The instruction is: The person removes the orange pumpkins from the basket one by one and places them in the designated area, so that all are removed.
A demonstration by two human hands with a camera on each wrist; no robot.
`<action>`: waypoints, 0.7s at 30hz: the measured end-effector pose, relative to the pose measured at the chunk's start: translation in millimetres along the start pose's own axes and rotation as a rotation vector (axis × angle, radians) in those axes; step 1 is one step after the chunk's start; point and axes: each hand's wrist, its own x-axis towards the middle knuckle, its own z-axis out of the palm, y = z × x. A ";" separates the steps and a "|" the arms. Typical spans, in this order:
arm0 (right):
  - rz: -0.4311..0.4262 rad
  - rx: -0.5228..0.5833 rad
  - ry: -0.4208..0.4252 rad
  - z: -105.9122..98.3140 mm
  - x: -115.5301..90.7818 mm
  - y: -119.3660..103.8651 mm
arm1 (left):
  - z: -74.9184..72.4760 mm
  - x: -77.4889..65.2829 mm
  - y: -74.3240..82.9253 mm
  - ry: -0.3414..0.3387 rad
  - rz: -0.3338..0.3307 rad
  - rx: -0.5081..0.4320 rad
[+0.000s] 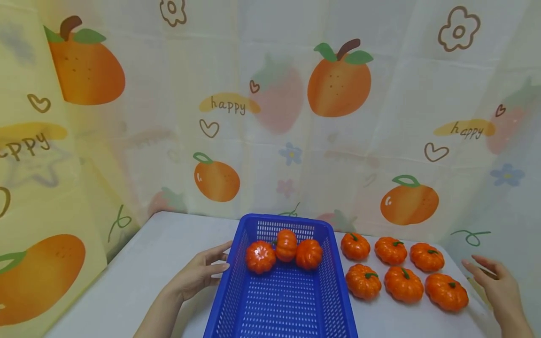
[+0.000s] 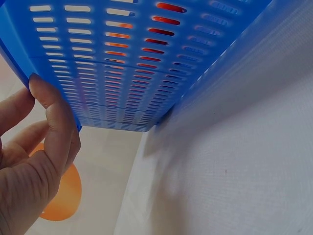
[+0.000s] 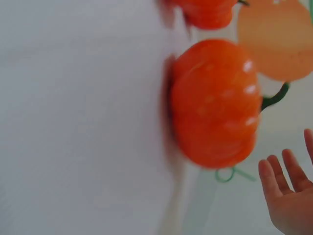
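Observation:
A blue plastic basket (image 1: 279, 305) with slotted walls stands at the table's middle, three orange toy pumpkins (image 1: 260, 257) grouped toward its far end. At the basket's left rim, my left hand (image 1: 200, 270) touches the edge with its fingertips, the fingers fairly straight. In the left wrist view, the same hand (image 2: 41, 132) lies along the rim, and orange shows through the slots. My right hand (image 1: 498, 286) hovers right of the loose pumpkins, fingers extended and apart, holding nothing. The nearest pumpkin (image 1: 446, 292) lies just left of it and looms large in the right wrist view.
Several more pumpkins with green stems (image 1: 390, 250) sit in two rows on the white table (image 1: 139, 263), right of the basket. A curtain (image 1: 270, 56) printed with fruit and flowers hangs behind the table and along its left side.

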 end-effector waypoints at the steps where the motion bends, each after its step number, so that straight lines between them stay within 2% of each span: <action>1: -0.042 0.033 0.020 1.1 -1.7 -5.1 | -0.1 -0.2 0.0 0.001 0.000 0.001; 5: -0.169 0.059 -0.003 7.2 -8.2 -27.5 | -0.2 -0.5 -0.4 0.001 0.001 -0.003; 10: -0.298 0.066 -0.086 19.8 -15.6 -50.0 | 0.2 -0.1 -0.1 0.001 0.002 0.001; 14: -0.323 0.080 -0.173 34.1 -24.8 -73.3 | 0.1 0.1 0.1 -0.006 0.007 -0.001; 18: -0.359 -0.014 -0.233 50.5 -35.3 -99.4 | -0.1 -0.3 -0.5 -0.013 0.007 -0.006; 21: -0.442 -0.076 -0.261 64.8 -43.5 -118.2 | -0.1 -0.3 0.1 -0.010 0.005 -0.008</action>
